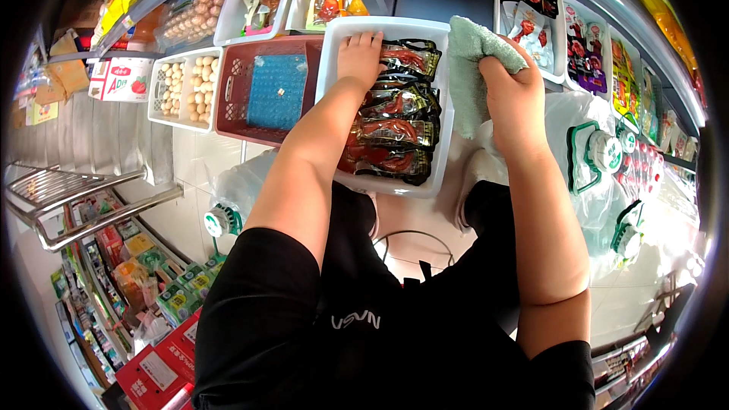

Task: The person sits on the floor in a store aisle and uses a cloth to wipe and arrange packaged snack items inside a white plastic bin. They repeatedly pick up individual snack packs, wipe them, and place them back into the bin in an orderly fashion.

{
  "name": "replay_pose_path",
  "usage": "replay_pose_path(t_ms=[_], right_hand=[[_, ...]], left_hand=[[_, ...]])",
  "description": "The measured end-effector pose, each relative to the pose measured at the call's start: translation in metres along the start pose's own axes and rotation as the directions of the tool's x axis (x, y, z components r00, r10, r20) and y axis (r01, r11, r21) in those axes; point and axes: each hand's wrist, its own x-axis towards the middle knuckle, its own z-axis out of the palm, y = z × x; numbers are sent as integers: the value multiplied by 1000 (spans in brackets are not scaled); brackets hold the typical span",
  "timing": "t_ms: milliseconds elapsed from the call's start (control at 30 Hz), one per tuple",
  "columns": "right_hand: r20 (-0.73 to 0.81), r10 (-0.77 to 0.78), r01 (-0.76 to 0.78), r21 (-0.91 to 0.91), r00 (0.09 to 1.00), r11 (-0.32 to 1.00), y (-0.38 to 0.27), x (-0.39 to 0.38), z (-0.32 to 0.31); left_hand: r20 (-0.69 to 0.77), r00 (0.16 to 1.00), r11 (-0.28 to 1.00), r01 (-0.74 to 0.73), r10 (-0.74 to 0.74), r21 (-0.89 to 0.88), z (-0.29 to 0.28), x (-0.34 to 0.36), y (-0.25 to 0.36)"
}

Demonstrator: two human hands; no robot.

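Observation:
My left hand reaches into a white plastic bin at the back left, its fingers bent and close together over the dark packets of red snack food; what they grip is hidden. The packets lie in a stack of rows down the bin. My right hand is closed on a pale green cloth, which hangs just right of the bin and partly beside its rim.
A maroon basket and egg tray sit left; bins of packaged snacks line the shelf. Large water jugs flank me. A metal rail is at lower left. My legs and feet are below the bin.

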Motion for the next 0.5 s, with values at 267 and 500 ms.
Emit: replay_pose_path(t_ms=[267,500], right_hand=[[43,-15,15,1,999,1000,5,-4,4],[-4,47,-47,-32,999,998,-6,-8,3]], left_hand=[[-105,987,991,121,-126,-53,-8,-10,-5],[246,966,962,144,-85,-233,5,-6,-10]])
